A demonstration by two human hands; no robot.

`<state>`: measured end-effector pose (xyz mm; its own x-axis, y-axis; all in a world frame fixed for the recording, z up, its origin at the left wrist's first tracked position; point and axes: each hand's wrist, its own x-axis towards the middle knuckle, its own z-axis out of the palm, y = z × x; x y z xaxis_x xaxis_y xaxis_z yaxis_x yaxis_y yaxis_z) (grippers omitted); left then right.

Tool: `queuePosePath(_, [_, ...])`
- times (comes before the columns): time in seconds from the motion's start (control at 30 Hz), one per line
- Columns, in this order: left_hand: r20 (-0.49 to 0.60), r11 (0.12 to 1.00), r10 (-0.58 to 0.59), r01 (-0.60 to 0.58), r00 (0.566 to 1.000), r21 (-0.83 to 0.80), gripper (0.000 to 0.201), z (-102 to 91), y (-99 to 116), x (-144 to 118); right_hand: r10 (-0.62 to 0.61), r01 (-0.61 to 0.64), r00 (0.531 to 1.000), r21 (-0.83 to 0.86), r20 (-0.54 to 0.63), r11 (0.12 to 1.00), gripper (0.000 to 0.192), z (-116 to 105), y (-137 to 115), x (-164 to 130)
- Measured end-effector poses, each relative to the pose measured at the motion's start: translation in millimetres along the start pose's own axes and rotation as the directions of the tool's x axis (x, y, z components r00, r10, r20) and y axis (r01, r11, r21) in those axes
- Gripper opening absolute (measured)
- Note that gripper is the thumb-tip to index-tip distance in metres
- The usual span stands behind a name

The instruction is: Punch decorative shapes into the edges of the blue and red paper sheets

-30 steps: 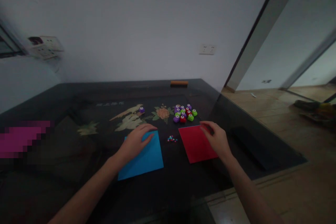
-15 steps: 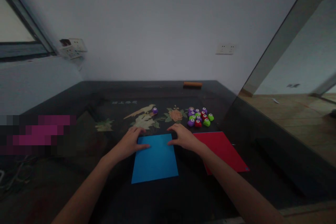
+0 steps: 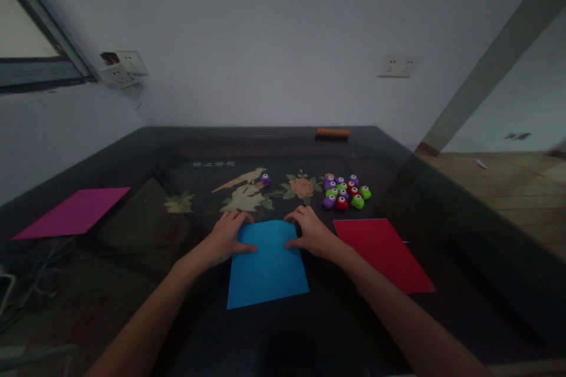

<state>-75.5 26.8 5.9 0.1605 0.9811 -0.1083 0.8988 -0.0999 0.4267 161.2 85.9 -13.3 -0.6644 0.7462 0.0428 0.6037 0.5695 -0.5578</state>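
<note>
Evidently, the left hand (image 3: 227, 237) and the right hand (image 3: 312, 232) are working as a pair on the blue sheet (image 3: 267, 275), which is lying on the dark bench (image 3: 198, 330) straight ahead of the person. Each is curving round one far corner, fingers reaching the far edge and thumb lying over the upper face. Thumb and fingers are standing well apart; whether either hand is actually pinching the sheet, the view is not letting me tell. Such mirrored placing is probably steadying both corners evenly, since the far edge is looking slightly bowed. The red sheet (image 3: 387, 253) is lying to the right, partly beneath the right forearm, while the clustered eyed toys (image 3: 343, 194) are sitting beyond it, outside the hands' span.
</note>
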Motion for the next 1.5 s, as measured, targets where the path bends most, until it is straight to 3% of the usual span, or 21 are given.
queuePosePath(0.23, [-0.046, 0.996, 0.032, -0.036, 0.998, -0.081, 0.046, 1.4, -2.4, 0.6, 0.008, -0.008, 1.0, 0.03, -0.009, 1.0, 0.052, -3.9, -5.4, -1.8])
queuePosePath(0.4, [-0.022, 0.963, 0.071, -0.074, 0.997, -0.259, 0.032, 0.3, -5.8, 1.5, 0.073, -0.076, 0.997, 0.154, 0.027, 0.985, 0.051, -9.1, -13.6, -6.4])
queuePosePath(0.57, [-0.082, 0.927, 0.048, -0.075, 0.995, -0.367, 0.029, -0.9, -15.2, 6.7, 0.072, -0.066, 0.997, 0.277, -0.011, 0.958, 0.043, -6.5, -10.3, -5.3])
queuePosePath(0.63, [-0.106, 0.902, 0.006, -0.051, 0.994, -0.428, 0.03, -2.2, -17.3, 8.7, 0.077, -0.061, 0.997, 0.441, -0.019, 0.896, 0.041, -6.4, -7.8, -4.2])
queuePosePath(0.73, [-0.123, 0.853, -0.08, 0.004, 0.989, -0.522, 0.038, -3.7, -17.9, 10.5, 0.1, -0.111, 0.993, 0.705, 0.057, 0.701, 0.042, -11.2, -6.4, -4.8])
queuePosePath(0.8, [-0.122, 0.795, -0.133, 0.032, 0.984, -0.605, 0.046, -3.4, -17.3, 10.7, 0.098, -0.19, 0.982, 0.783, 0.164, 0.593, 0.046, -16.8, -7.1, -7.2])
queuePosePath(0.87, [-0.122, 0.732, -0.17, 0.042, 0.978, -0.681, 0.05, -2.2, -16.3, 10.5, 0.085, -0.263, 0.962, 0.788, 0.261, 0.557, 0.047, -22.4, -8.1, -10.0])
queuePosePath(0.97, [-0.145, 0.693, -0.201, 0.036, 0.969, -0.72, 0.047, -0.3, -14.8, 9.8, 0.059, -0.308, 0.939, 0.751, 0.34, 0.584, 0.043, -27.6, -8.7, -12.9])
queuePosePath(1.07, [-0.15, 0.695, -0.207, 0.038, 0.967, -0.718, 0.044, -0.1, -12.4, 8.7, 0.009, -0.265, 0.941, 0.721, 0.337, 0.64, 0.031, -29.8, -8.3, -14.0])
queuePosePath(1.2, [-0.114, 0.706, -0.141, 0.019, 0.984, -0.708, 0.037, -3.1, -5.7, 5.8, -0.007, -0.243, 0.942, 0.7, 0.334, 0.672, 0.033, -32.4, -7.0, -14.7])
queuePosePath(1.37, [-0.096, 0.733, -0.029, -0.044, 0.995, -0.679, 0.029, -7.0, 2.9, 2.6, -0.04, -0.285, 0.907, 0.68, 0.42, 0.676, 0.035, -33.1, -4.4, -15.1])
queuePosePath(1.5, [-0.084, 0.738, -0.014, -0.047, 0.996, -0.673, 0.032, -7.8, 6.3, 1.5, -0.043, -0.298, 0.881, 0.624, 0.471, 0.722, 0.032, -31.2, -2.3, -15.9])
